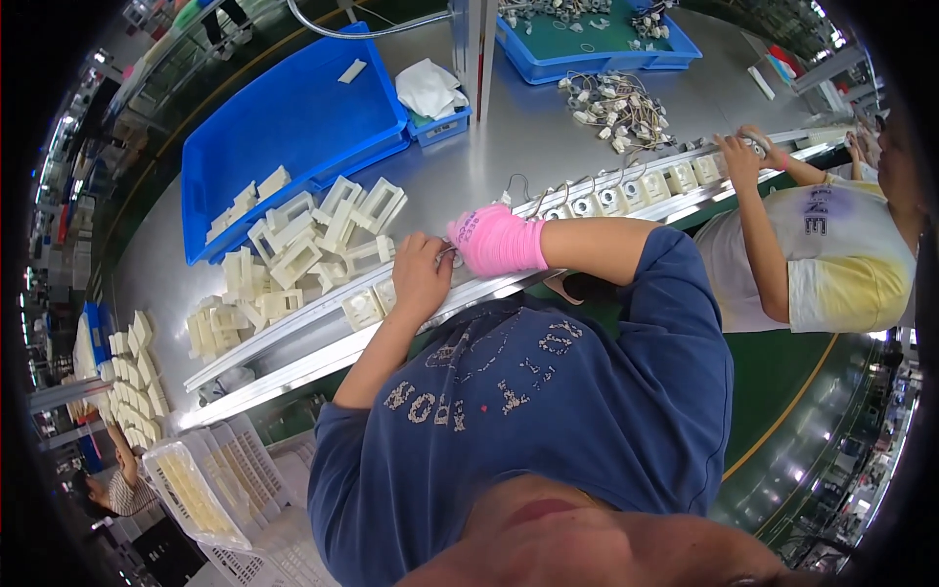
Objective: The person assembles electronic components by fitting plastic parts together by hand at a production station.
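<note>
My left hand point(423, 274), bare, rests on the assembly rail point(293, 338) with its fingers curled at a small part. Close beside it, my right hand point(487, 241) wears a pink glove and is closed at the same spot. A thin dark edge shows between the two hands, but the fingers cover most of what they hold. Cream plastic housings point(363, 309) sit in the rail just left of my left hand. To the right of my glove stands a row of similar housings with round centres point(584, 204), with wires rising from several of them.
Loose cream frames point(296, 256) are piled beyond the rail, by a large blue tray point(284, 108). A small blue bin point(440, 127) holds a white bag. Wired connectors point(618, 110) lie heaped under another blue tray point(533, 68). A co-worker's hands point(745, 147) work farther right along the rail.
</note>
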`<state>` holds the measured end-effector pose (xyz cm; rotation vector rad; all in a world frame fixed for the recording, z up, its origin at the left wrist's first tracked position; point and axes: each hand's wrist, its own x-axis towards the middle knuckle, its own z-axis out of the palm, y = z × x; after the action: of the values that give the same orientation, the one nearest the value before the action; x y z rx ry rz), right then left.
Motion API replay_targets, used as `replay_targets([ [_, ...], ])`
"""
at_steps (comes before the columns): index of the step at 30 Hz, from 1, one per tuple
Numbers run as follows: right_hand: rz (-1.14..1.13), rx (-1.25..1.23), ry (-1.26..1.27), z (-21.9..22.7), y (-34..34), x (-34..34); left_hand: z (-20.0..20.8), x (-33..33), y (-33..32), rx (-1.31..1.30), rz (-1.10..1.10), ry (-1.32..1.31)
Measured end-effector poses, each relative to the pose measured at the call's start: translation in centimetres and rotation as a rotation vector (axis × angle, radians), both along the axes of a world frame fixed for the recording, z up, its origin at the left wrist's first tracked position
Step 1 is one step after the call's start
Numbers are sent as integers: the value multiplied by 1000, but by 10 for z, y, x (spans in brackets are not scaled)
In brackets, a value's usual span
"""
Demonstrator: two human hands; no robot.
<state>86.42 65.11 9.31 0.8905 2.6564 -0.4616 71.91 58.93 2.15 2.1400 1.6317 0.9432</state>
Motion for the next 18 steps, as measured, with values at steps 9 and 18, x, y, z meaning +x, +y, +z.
replay_targets([
  [9, -57, -9, 168, -24, 1, 3, -4, -2, 0, -45, 14, -1],
  [18, 318, 373, 73, -15, 0, -6, -2, 4, 4, -18, 84, -62],
])
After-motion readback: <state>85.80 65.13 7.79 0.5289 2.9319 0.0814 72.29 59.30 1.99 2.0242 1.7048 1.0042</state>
